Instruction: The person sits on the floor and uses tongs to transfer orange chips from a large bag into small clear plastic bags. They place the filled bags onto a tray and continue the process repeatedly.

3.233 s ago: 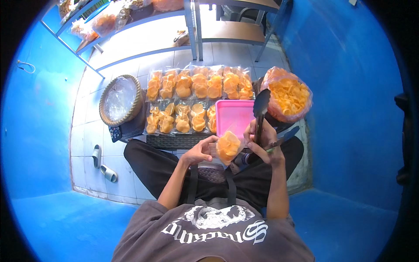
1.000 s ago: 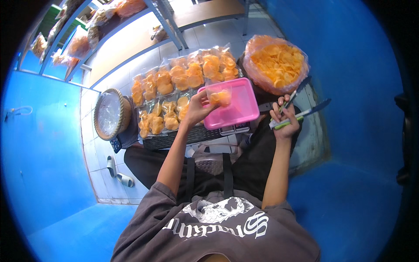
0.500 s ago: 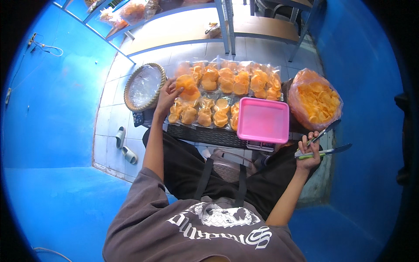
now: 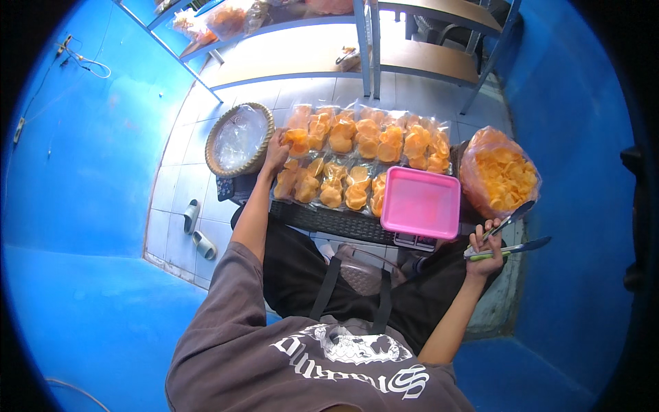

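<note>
My left hand point(image 4: 277, 149) is at the left end of the far row, its fingers closed at the side of a clear plastic bag of orange crackers point(image 4: 296, 142). More clear bags of crackers point(image 4: 331, 192) lie side by side in two rows. My right hand point(image 4: 486, 246) is closed round tongs point(image 4: 516, 248) with green handles and dark tips, held over my right knee. In front of that hand stands a large pinkish plastic bag point(image 4: 473, 180) full of loose crackers. A pink tray point(image 4: 421, 202) rests on a scale point(image 4: 414, 242) at the near right of the rows.
A woven basket point(image 4: 270, 130) holding clear plastic bags stands left of the rows. Under them is a dark woven surface point(image 4: 322, 219). Shelves point(image 4: 295, 69) stand beyond, blue walls point(image 4: 573, 206) at both sides. Slippers point(image 4: 204, 245) lie on the tiled floor at left.
My left hand has carried the bag of crackers to the far row's left end and lowered it there. My right hand still holds the tongs. The whole view has shifted slightly.
</note>
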A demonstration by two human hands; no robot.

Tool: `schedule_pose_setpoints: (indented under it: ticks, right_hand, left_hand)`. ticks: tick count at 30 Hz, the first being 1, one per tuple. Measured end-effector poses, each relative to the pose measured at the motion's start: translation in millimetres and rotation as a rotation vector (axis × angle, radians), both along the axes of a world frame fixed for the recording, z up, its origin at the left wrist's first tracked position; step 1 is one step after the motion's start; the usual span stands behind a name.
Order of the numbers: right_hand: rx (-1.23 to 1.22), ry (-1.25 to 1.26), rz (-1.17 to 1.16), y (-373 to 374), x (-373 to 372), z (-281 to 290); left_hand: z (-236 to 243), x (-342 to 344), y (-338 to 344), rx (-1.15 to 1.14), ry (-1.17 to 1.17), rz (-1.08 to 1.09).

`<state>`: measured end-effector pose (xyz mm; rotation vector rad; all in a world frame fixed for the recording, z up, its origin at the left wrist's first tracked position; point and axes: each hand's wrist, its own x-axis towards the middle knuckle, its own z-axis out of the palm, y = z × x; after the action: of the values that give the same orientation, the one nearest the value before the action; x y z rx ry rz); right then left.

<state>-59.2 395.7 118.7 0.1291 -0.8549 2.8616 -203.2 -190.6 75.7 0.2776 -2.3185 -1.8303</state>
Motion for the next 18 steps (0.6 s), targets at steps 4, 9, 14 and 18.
schedule_pose_setpoints:
  ticks: [4,9,14,18]
  right_hand:
    - [-0.005,0.023,0.001,0.9,0.1,-0.9]
    - [-0.009,0.021,-0.003,3.3,1.1,-1.6]
    - [-0.003,0.008,-0.015,3.7,0.8,-1.0]
    - [-0.005,0.003,-0.017,3.7,0.6,-1.1]
  left_hand:
    - [-13.6,-2.3,-6.9,-0.036,0.032,-0.027]
    - [-34.0,-10.5,-25.3,0.01,-0.09,-0.087]
    - [-57.4,-22.9,-39.8,-0.16,-0.037,-0.141]
    - [-64.4,-25.9,-39.6,-0.149,-0.039,-0.109]
